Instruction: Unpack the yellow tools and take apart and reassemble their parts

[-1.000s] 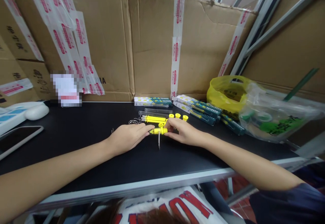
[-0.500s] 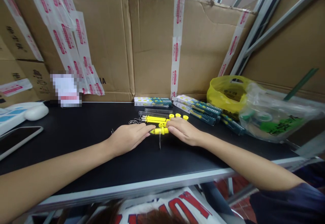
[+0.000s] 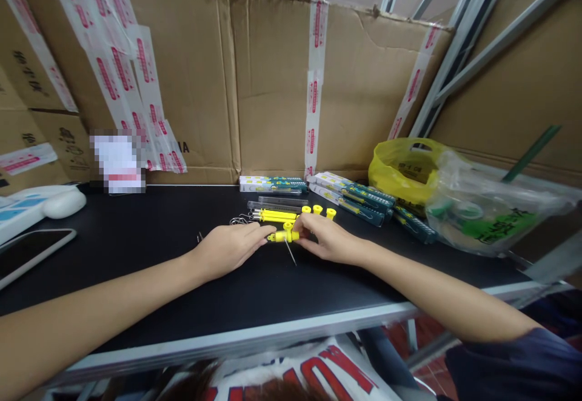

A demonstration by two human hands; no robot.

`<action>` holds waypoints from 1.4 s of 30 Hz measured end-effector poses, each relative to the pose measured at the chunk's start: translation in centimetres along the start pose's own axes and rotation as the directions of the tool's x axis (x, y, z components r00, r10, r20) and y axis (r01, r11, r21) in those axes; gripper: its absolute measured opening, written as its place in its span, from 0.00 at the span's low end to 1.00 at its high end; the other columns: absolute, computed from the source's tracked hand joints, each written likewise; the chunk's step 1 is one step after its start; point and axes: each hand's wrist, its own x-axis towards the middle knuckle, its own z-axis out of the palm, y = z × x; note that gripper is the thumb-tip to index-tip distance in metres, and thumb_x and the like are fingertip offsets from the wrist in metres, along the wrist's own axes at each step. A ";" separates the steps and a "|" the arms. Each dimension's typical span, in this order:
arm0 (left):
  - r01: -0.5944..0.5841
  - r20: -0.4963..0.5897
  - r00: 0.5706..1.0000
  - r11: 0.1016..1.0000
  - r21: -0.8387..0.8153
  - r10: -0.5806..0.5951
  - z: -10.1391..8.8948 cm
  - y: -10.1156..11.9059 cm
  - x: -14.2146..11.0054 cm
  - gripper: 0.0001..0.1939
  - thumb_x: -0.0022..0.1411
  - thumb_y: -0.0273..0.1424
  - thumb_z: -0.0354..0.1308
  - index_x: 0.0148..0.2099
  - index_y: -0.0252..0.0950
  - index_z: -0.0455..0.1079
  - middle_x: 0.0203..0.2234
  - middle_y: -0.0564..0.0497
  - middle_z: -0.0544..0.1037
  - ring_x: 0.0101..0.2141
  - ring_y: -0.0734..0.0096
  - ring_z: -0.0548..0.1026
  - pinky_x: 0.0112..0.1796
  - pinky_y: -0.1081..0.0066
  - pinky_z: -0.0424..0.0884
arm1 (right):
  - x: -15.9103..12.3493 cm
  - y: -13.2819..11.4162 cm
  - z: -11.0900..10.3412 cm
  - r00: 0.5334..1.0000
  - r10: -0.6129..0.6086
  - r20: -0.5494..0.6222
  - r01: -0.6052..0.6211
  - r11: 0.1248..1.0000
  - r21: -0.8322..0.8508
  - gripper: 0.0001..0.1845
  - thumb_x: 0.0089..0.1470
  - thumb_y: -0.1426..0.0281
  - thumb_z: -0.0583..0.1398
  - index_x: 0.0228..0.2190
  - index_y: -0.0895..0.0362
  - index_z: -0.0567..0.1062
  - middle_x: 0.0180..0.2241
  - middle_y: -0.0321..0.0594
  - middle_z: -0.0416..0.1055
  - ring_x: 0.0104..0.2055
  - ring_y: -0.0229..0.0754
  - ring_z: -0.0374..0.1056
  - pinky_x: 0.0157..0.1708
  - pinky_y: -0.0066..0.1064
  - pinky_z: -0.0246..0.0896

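Observation:
Between my hands, just above the black tabletop, is a short yellow plastic part (image 3: 278, 237) with a round knob on top and a thin metal pin slanting down from it. My left hand (image 3: 231, 248) has its fingers pressed together at the part's left end. My right hand (image 3: 330, 236) pinches the right end between thumb and fingers. Just beyond lie yellow rods (image 3: 275, 215) with metal tips and a small heap of wire hooks (image 3: 240, 219). Several yellow knobbed pieces (image 3: 317, 210) stand behind my right hand, partly hidden by it.
Clear tubes (image 3: 277, 204) lie behind the rods. Printed boxes (image 3: 352, 192) line the back right, near a yellow bag (image 3: 379, 168) and a clear plastic bag (image 3: 482, 219). A phone (image 3: 34, 252) and a white power strip (image 3: 31, 210) sit at left. Cardboard (image 3: 273, 86) walls the back.
My right fingers closed over the yellow part's right end, then lifted into a pinch again. The metal pin swung from hanging straight down to slanting right. My left hand has barely moved.

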 end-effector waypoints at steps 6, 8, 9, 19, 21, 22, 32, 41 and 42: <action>-0.003 0.010 1.000 1.000 0.002 0.003 0.0 0.0 0.0 0.18 0.72 0.34 0.39 0.55 0.38 0.65 0.40 0.48 0.79 0.35 0.70 0.79 0.32 0.73 0.73 | 0.1 -0.5 -0.4 0.999 0.030 -0.018 -0.030 0.999 0.027 0.12 0.55 0.63 0.59 0.33 0.56 0.61 0.33 0.38 0.64 0.32 0.38 0.60 0.32 0.29 0.57; -0.015 0.002 1.000 1.000 0.004 0.015 0.0 0.0 0.0 0.18 0.72 0.34 0.39 0.55 0.37 0.65 0.39 0.48 0.79 0.35 0.70 0.79 0.33 0.73 0.73 | 0.2 -0.5 -0.5 1.000 0.027 -0.006 -0.027 0.999 -0.017 0.12 0.61 0.61 0.53 0.32 0.56 0.62 0.31 0.39 0.64 0.32 0.39 0.59 0.33 0.31 0.56; -0.021 -0.004 1.000 1.000 0.005 0.021 -0.1 0.0 0.0 0.18 0.72 0.34 0.39 0.55 0.37 0.65 0.39 0.48 0.79 0.35 0.70 0.79 0.33 0.73 0.74 | 0.3 -0.4 -0.5 1.000 0.013 0.004 -0.013 0.999 -0.045 0.13 0.63 0.61 0.49 0.31 0.56 0.63 0.30 0.39 0.64 0.32 0.39 0.58 0.33 0.32 0.56; -0.010 -0.001 1.000 1.000 0.013 0.010 -0.2 0.1 0.0 0.18 0.72 0.33 0.39 0.55 0.37 0.65 0.39 0.48 0.79 0.34 0.71 0.78 0.34 0.74 0.73 | 0.2 -0.1 -0.4 0.999 0.012 0.049 -0.010 0.999 -0.047 0.12 0.62 0.61 0.52 0.32 0.57 0.66 0.31 0.40 0.66 0.32 0.39 0.59 0.33 0.30 0.56; -0.004 0.005 1.000 1.000 0.017 0.004 -0.2 0.1 0.0 0.18 0.72 0.34 0.39 0.55 0.37 0.65 0.39 0.48 0.79 0.34 0.71 0.78 0.33 0.74 0.73 | 0.1 -0.1 -0.4 0.999 0.017 0.038 -0.017 1.000 -0.012 0.10 0.60 0.63 0.56 0.34 0.57 0.65 0.31 0.39 0.66 0.32 0.38 0.60 0.33 0.29 0.56; -0.003 0.006 1.000 1.000 0.018 0.003 -0.2 0.1 0.0 0.18 0.71 0.34 0.39 0.55 0.37 0.65 0.39 0.48 0.79 0.34 0.71 0.78 0.33 0.74 0.73 | 0.0 -0.2 -0.3 0.999 0.013 0.032 -0.013 1.000 0.004 0.08 0.59 0.65 0.57 0.35 0.57 0.64 0.32 0.38 0.66 0.32 0.38 0.60 0.33 0.29 0.57; -0.005 0.011 1.000 1.000 0.006 0.005 -0.2 0.1 0.0 0.18 0.72 0.34 0.39 0.55 0.38 0.65 0.40 0.48 0.79 0.35 0.70 0.78 0.33 0.74 0.73 | 0.2 -0.4 -0.6 0.998 -0.013 0.061 0.017 0.998 -0.055 0.12 0.63 0.61 0.52 0.37 0.57 0.66 0.33 0.40 0.67 0.35 0.40 0.61 0.36 0.32 0.57; -0.006 0.006 1.000 1.000 0.014 0.006 0.0 0.0 0.0 0.18 0.71 0.34 0.40 0.56 0.38 0.65 0.40 0.48 0.78 0.34 0.71 0.78 0.33 0.74 0.72 | 0.2 -0.1 -0.3 0.998 0.005 0.057 0.001 0.996 -0.089 0.09 0.61 0.64 0.55 0.36 0.57 0.67 0.32 0.41 0.67 0.34 0.40 0.61 0.35 0.31 0.57; -0.004 0.007 1.000 1.000 0.013 0.004 0.0 0.0 0.0 0.18 0.71 0.34 0.40 0.55 0.38 0.65 0.40 0.48 0.78 0.34 0.70 0.78 0.33 0.74 0.72 | 0.1 -0.1 -0.3 0.999 0.008 0.044 -0.005 0.998 -0.069 0.07 0.59 0.66 0.57 0.36 0.57 0.67 0.32 0.40 0.67 0.33 0.40 0.61 0.34 0.30 0.57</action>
